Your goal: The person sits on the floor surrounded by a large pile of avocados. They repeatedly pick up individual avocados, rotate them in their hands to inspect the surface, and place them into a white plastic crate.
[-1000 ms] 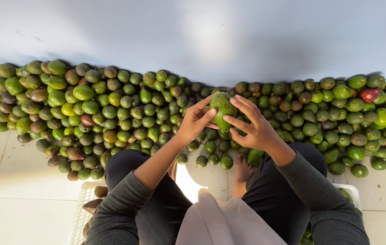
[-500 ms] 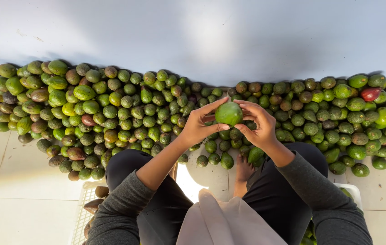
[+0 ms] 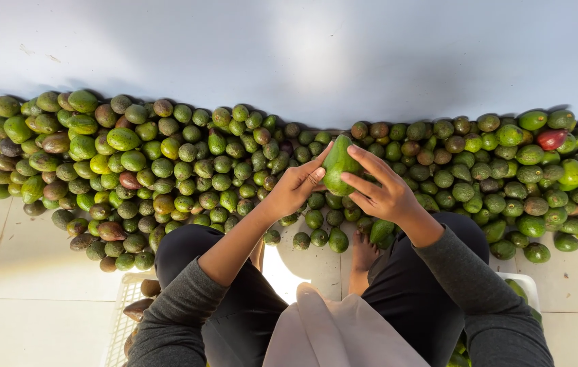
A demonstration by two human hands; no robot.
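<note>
Both hands are on one green avocado (image 3: 338, 165), held up in front of the big pile (image 3: 167, 170) along the wall: left hand (image 3: 296, 187) pinching its side, right hand (image 3: 381, 194) cupping it with loosely spread fingers. That's a fingertip hold (not a full wrap), so a slip could drop it onto the pile and set nearby fruit rolling toward the bare foot (image 3: 364, 253).

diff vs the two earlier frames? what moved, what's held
Both hands, left hand and right hand, keep hold of the same green avocado. It has been turned between the fingers: it looked round half a second ago and now shows its longer, pear-like side, narrow end up. The avocado pile by the wall, the bare foot and the crates are unchanged.
</note>
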